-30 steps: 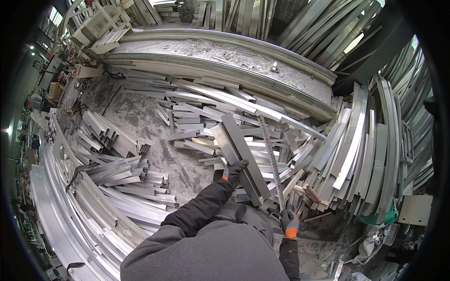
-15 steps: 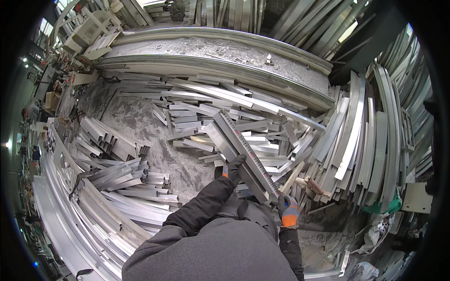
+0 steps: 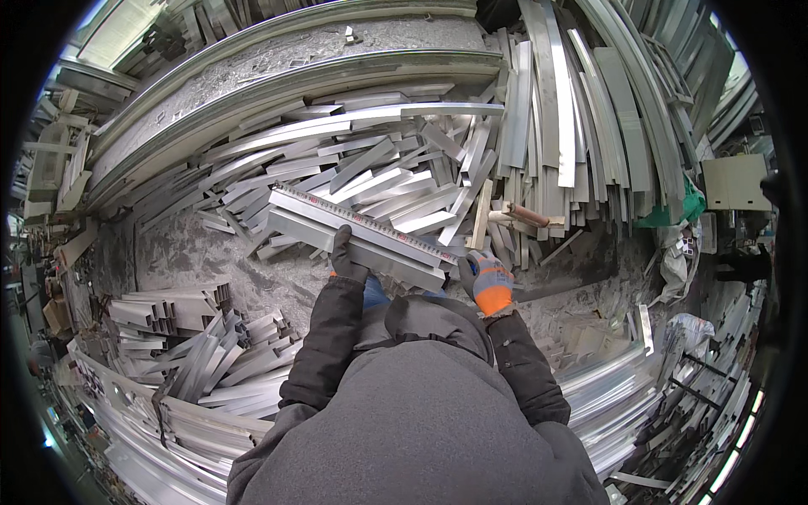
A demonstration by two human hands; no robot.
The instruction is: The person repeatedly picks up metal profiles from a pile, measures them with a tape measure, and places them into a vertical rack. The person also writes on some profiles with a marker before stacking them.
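A short aluminium profile lies slantwise across the front of my body, its far end up to the left. My left hand, in a dark glove, is closed round its near side at about mid-length. Along the profile's upper face runs a tape measure, its pale blade pulled out almost from end to end. My right hand, in a grey and orange glove, is closed on the tape at the profile's right end. The tape's case is hidden by that hand.
Loose aluminium offcuts lie heaped just beyond the profile. Long upright profiles lean at the far right, near a wooden piece with a brown roll. Stacked profiles fill the left, and a long rail crosses the back.
The view has turned to the right. In the picture the profile and tape now lie at a flatter slant, and both hands keep their hold, with more of the right glove showing.
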